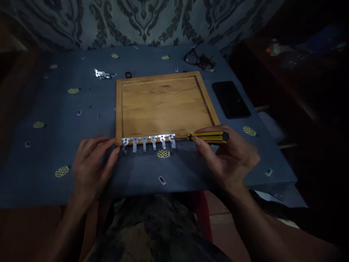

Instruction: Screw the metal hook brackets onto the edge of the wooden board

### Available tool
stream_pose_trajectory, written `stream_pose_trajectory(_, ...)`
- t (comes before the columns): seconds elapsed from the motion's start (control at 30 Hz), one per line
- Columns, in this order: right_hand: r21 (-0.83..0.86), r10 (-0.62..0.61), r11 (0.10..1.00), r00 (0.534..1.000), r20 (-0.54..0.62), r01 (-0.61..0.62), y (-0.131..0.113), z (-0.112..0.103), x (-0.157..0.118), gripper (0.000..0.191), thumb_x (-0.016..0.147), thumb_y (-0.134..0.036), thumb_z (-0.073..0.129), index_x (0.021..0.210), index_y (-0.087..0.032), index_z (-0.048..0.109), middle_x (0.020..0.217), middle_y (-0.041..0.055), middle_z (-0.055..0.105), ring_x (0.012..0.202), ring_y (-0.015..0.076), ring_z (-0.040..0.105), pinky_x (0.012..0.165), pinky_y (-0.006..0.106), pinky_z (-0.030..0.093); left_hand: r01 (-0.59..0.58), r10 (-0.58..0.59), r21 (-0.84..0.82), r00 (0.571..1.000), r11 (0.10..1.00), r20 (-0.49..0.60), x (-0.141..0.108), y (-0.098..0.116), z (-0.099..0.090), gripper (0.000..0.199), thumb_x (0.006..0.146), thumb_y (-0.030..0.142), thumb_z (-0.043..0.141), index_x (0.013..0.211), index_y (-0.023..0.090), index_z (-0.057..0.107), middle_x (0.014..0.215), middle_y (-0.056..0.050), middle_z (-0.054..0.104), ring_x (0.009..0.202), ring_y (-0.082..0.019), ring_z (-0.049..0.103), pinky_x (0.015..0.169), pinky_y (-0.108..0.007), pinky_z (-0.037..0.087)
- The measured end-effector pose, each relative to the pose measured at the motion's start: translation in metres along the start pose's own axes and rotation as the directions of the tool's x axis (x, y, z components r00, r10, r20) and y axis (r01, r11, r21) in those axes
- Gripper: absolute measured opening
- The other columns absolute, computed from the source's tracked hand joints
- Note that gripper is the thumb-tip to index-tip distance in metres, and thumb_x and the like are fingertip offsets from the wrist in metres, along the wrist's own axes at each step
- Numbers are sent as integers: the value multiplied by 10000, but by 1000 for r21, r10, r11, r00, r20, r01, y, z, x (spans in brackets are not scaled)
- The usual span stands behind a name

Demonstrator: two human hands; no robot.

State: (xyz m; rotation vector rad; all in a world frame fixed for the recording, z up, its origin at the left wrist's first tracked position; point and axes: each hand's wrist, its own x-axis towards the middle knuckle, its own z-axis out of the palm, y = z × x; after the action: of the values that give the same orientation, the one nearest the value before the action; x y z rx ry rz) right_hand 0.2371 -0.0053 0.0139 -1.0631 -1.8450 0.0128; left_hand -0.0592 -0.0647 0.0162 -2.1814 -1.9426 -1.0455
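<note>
A wooden framed panel (pixel 163 105) lies on the cloth-covered table. Along its near edge runs a row of several small metal hooks (pixel 144 143), pointing toward me. At the panel's near left corner, my left hand (pixel 94 160) pinches the wood between thumb and fingers. My right hand (pixel 231 156) is closed around a screwdriver (pixel 209 137) with a yellow and black handle. The screwdriver lies roughly level along the near edge, its shaft pointing left. Its tip is near the rightmost hook; whether they touch, I cannot tell.
Loose metal hooks (pixel 102 74) lie beyond the panel at the left, and tiny dark bits (pixel 89 106) are scattered nearby. A black phone (pixel 231 99) lies right of the panel. Eyeglasses (pixel 199 60) rest at the back right. A patterned cloth (pixel 144 22) rises behind the table (pixel 49 153).
</note>
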Motion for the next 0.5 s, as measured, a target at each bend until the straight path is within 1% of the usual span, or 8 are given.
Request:
stream_pose_trajectory(0.07, -1, 2, 1000, 1000, 4, -2, -1, 0, 0, 75, 952, -249, 747, 907, -220, 695, 779, -3, 755, 649, 137, 701, 587, 253, 517, 72, -71, 54, 997, 996, -31, -12, -13, 0, 146, 1012, 379, 610, 1074, 345, 738, 1045, -22, 724, 987, -271, 679, 920, -491, 556)
stream_pose_trajectory(0.13, -1, 2, 1000, 1000, 1, -2, -2, -1, 1, 86, 960, -262, 736, 895, -226, 693, 751, -4, 752, 613, 144, 691, 557, 267, 501, 89, -84, 86, 995, 992, -60, -23, -23, 2, 150, 1011, 371, 602, 1055, 317, 736, 1013, -40, 709, 960, -279, 667, 888, -489, 558)
stream_pose_trajectory(0.23, -29, -10, 1000, 1000, 15, 11, 0, -2, 2, 138, 966, -291, 724, 847, -229, 690, 725, 8, 755, 591, 165, 700, 497, 284, 455, 95, -95, 124, 995, 988, -7, -37, -33, 8, 197, 1030, 304, 542, 1059, 287, 737, 1025, -74, 727, 946, -284, 677, 863, -486, 575)
stream_pose_trajectory(0.3, -54, -34, 998, 999, -23, 33, 3, -2, 3, 179, 967, -346, 723, 836, -229, 690, 670, 8, 736, 533, 166, 676, 453, 291, 414, 90, -95, 145, 995, 985, 23, -43, -37, 15, 202, 1029, 296, 537, 1052, 275, 736, 1004, -80, 740, 919, -283, 694, 826, -476, 591)
stream_pose_trajectory(0.37, -151, -40, 988, 999, -2, 39, 5, -2, 3, 234, 1004, -411, 661, 863, -230, 704, 679, 3, 746, 418, 132, 574, 403, 299, 353, 99, -107, 163, 993, 982, 45, -46, -40, 20, 204, 1018, 276, 551, 1092, 254, 740, 1038, -91, 746, 946, -288, 708, 844, -479, 600)
stream_pose_trajectory(0.4, -159, -43, 986, 999, 9, 44, 6, -1, 3, 261, 1009, -436, 645, 862, -230, 708, 681, 6, 748, 382, 127, 530, 389, 309, 332, 104, -113, 168, 993, 980, 44, -47, -40, 22, 203, 1012, 273, 554, 1083, 251, 743, 1020, -87, 748, 929, -286, 711, 838, -478, 604)
stream_pose_trajectory(0.43, -138, -57, 989, 998, -4, 56, 6, -1, 3, 279, 1008, -458, 640, 856, -234, 708, 680, 8, 750, 361, 126, 504, 378, 314, 322, 113, -123, 171, 991, 979, 50, -47, -41, 23, 197, 1005, 271, 565, 1079, 253, 747, 1023, -84, 752, 936, -289, 716, 848, -480, 607)
stream_pose_trajectory(0.5, -93, -26, 995, 1000, -13, 24, 5, -1, 4, 300, 1021, -492, 609, 867, -250, 697, 719, 8, 774, 350, 132, 492, 376, 324, 316, 125, -138, 161, 988, 979, 67, -45, -43, 22, 182, 997, 272, 581, 1051, 269, 755, 1001, -70, 760, 928, -285, 727, 853, -464, 616)
